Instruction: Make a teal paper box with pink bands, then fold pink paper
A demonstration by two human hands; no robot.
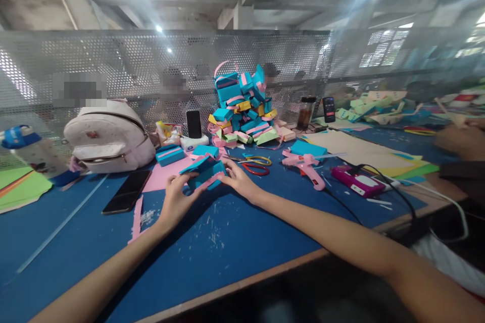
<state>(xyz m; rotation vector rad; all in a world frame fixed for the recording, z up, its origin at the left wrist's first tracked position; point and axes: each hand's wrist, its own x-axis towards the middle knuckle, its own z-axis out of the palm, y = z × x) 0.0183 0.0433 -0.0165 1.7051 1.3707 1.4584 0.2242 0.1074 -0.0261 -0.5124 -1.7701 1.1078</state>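
Between my two hands is a small blue paper box (206, 174) with a pink strip along its near edge and its lid flap raised. My left hand (180, 194) grips its left side, thumb along the front and fingers behind. At the right end, my right hand (240, 179) pinches the box near the pink strip. Just beyond lie a finished-looking blue box with a pink band (170, 155) and a pink paper sheet (153, 177). Scissors with red and yellow handles (255, 167) rest to the right of my right hand.
A pile of blue, pink and yellow paper boxes (242, 106) stands at the back. On the right are a pink glue gun (305, 165), a purple power bank (358, 181) with cables, and a co-worker's hand (456, 139). Leftward are a black phone (127, 192), backpack (109, 136) and bottle (40, 154).
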